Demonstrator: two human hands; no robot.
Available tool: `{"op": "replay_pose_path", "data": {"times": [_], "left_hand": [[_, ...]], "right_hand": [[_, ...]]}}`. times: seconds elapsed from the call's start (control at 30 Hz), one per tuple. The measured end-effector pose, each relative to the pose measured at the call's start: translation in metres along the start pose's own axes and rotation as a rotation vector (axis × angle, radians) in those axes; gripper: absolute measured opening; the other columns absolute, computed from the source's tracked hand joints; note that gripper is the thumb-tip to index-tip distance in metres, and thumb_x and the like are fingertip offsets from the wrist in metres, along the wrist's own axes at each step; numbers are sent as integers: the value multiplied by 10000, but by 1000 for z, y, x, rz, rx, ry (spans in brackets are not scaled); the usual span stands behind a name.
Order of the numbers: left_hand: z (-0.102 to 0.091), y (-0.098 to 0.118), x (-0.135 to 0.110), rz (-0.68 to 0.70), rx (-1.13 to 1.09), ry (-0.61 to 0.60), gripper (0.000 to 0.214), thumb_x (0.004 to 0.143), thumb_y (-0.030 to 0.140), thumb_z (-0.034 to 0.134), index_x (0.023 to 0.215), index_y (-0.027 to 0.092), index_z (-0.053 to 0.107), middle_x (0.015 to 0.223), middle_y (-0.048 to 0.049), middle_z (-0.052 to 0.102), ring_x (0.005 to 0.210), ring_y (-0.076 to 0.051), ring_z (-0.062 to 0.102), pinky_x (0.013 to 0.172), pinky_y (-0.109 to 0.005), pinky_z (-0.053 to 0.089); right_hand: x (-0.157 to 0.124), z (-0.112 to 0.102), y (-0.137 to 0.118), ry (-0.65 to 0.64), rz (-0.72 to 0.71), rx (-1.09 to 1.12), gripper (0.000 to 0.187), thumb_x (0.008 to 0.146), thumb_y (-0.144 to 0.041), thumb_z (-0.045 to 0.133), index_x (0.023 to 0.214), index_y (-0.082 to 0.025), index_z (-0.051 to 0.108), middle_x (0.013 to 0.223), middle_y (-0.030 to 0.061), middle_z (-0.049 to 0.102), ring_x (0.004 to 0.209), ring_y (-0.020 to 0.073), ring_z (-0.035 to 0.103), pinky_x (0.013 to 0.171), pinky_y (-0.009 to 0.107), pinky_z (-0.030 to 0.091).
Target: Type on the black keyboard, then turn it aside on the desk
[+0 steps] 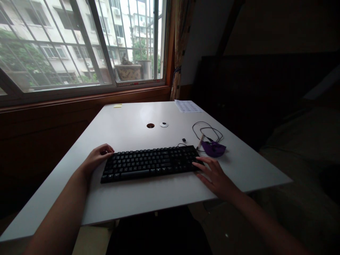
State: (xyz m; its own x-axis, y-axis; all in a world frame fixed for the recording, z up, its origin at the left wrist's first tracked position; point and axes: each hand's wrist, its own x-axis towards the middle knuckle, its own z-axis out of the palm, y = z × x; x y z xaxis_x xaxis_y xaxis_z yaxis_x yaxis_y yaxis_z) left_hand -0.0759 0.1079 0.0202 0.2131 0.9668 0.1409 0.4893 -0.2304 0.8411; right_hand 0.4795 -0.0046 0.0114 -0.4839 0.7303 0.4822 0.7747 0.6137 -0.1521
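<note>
Keyboard (152,163) on the table (127,202).
I see the left hand (97,158) curled at its left end, grip unclear; the right hand (214,177), fingers spread, over its right end.

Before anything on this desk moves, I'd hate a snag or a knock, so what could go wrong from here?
The looped cable lies right by the purple item, so a tug on it could drag that item along. The right hand, at the right end of the keyboard, is close enough that it might brush the purple item. The small black object sits just behind the keyboard and could be bumped if the keyboard slides back.
</note>
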Motion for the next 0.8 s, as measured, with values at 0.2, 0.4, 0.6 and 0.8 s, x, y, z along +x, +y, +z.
{"op": "replay_pose_path", "data": {"times": [0.2,0.4,0.6,0.8], "left_hand": [[0,2,-2,-48,20,10,346,775,529,706,830,195,630,985,-72,699,872,-243,640,723,-330,510],[0,5,-2,-47,0,2,333,777,517,704,829,197,629,1001,-73,700,890,-251,645,737,-332,514],[1,8,-4,-62,-14,-8,296,797,473,701,904,200,660,905,-49,694,808,-225,632,672,-298,492],[0,10,-5,-39,9,-10,280,805,459,679,915,202,695,876,-42,690,798,-226,626,676,-300,493]], "right_hand": [[-1,1,2,11,-1,7,470,986,-271,555,1448,-340,508,1420,91,520,1303,301,500,1076,545,463],[-2,2,2,-11,2,10,471,992,-254,549,1452,-344,503,1429,94,500,1306,298,490,1077,543,457],[-2,1,2,-25,8,5,453,986,-248,556,1431,-333,532,1424,95,491,1309,300,477,1090,541,443],[-1,0,0,-34,9,1,456,986,-235,554,1431,-328,528,1412,90,495,1313,295,467,1102,534,430]]}}
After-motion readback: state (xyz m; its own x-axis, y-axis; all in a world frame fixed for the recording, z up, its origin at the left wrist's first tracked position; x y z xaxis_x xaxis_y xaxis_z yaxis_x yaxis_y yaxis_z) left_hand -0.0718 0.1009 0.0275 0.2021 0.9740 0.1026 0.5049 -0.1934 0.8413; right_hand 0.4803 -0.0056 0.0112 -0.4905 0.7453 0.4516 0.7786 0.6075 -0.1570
